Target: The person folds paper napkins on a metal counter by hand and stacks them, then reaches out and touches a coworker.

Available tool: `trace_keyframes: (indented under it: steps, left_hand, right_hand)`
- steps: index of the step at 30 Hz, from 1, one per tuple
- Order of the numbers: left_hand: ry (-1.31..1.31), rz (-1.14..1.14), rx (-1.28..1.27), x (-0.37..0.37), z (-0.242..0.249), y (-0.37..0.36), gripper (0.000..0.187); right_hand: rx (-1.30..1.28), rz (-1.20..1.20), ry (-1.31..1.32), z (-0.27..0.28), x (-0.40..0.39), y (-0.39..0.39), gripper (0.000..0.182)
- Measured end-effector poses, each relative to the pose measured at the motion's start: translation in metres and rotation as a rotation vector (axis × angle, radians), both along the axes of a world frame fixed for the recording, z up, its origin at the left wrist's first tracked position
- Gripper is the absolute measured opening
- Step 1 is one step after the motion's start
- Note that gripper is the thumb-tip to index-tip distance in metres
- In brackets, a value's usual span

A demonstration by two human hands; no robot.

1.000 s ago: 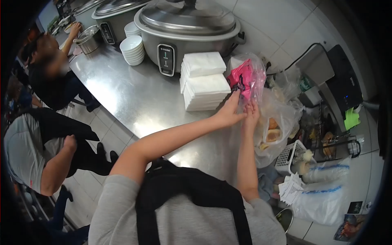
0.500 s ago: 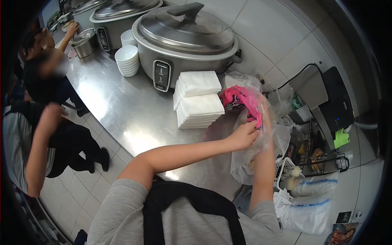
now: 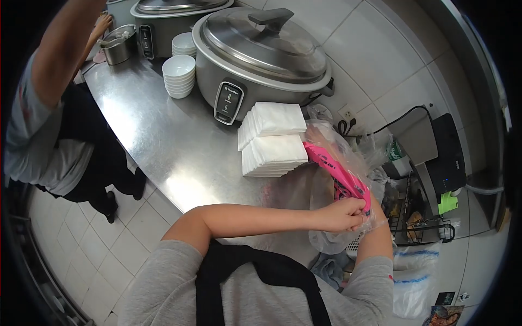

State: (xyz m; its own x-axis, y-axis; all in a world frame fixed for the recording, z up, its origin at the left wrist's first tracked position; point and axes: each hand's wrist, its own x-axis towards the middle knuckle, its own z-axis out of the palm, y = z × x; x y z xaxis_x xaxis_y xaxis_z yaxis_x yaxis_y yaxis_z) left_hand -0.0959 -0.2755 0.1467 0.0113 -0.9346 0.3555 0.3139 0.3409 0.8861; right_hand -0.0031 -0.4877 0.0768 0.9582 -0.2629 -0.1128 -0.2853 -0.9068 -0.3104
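Note:
My left hand point(image 3: 343, 215) is closed on the lower end of a pink printed plastic bag point(image 3: 336, 168), near my right forearm. Clear plastic point(image 3: 356, 163) lies around and over the pink bag. My right arm reaches up into this plastic, and my right hand point(image 3: 318, 137) shows dimly through it, close to the napkins; its fingers are not distinct. Just left of the bags are two stacks of folded white napkins point(image 3: 274, 155) on the steel counter point(image 3: 217, 185).
A large rice cooker point(image 3: 261, 60) stands behind the napkins, with stacked white bowls point(image 3: 179, 76) beside it. To the right are a black printer point(image 3: 446, 157) and a wire rack point(image 3: 405, 217). Another person point(image 3: 54, 136) stands at the left, one arm raised.
My left hand has moved down and right, drawing the pink bag out longer toward my right forearm. My right hand has gone deeper into the plastic. The person at left has come closer.

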Motion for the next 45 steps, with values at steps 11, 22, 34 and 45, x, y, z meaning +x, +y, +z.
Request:
trace_keyframes:
  steps: [11, 22, 34, 45]
  left_hand:
    - [0.216, -0.004, 0.057, 0.006, 0.014, 0.012, 0.015]
    - [0.240, -0.089, 0.127, -0.024, 0.000, -0.001, 0.013]
    - [-0.394, 0.663, -0.169, 0.022, -0.035, -0.006, 0.046]
    - [-0.766, 0.872, 0.312, 0.118, 0.004, -0.092, 0.118]
  right_hand:
    - [0.033, -0.099, -0.065, 0.045, -0.041, -0.007, 0.030]
    - [-0.034, -0.012, -0.077, 0.017, -0.035, 0.037, 0.028]
    - [-0.005, -0.358, -0.335, 0.138, -0.202, 0.042, 0.027]
    - [0.006, -0.561, -0.384, 0.164, -0.277, 0.042, 0.026]
